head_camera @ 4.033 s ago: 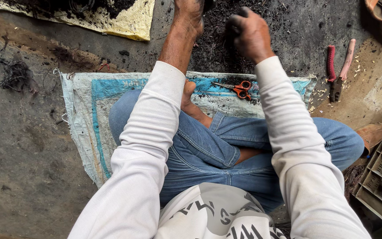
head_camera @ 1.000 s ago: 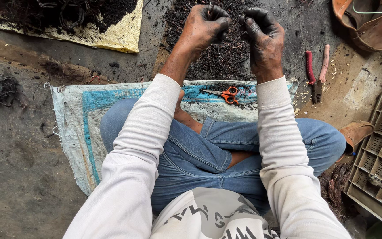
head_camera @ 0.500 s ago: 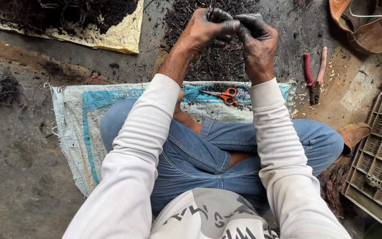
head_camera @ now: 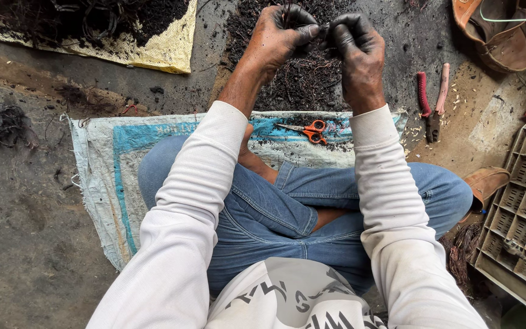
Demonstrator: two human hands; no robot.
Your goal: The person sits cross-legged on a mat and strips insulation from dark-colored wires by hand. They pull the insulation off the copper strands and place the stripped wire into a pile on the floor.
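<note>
Since earlier frame, my left hand (head_camera: 278, 36) and right hand (head_camera: 354, 52) met top centre, fingers pinching dark wire scraps (head_camera: 299, 85); scissors (head_camera: 308, 130) below.

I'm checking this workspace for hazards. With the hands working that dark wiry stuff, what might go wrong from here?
1. Both hands, left and right, are bare and blackened, pinching thin strands; sharp ends might prick the fingers.
2. Scissors lie on the mat just ahead of the crossed legs; a shifting foot or knee could catch the blades.
3. Pliers lie close to the right elbow's path and may get knocked.
</note>
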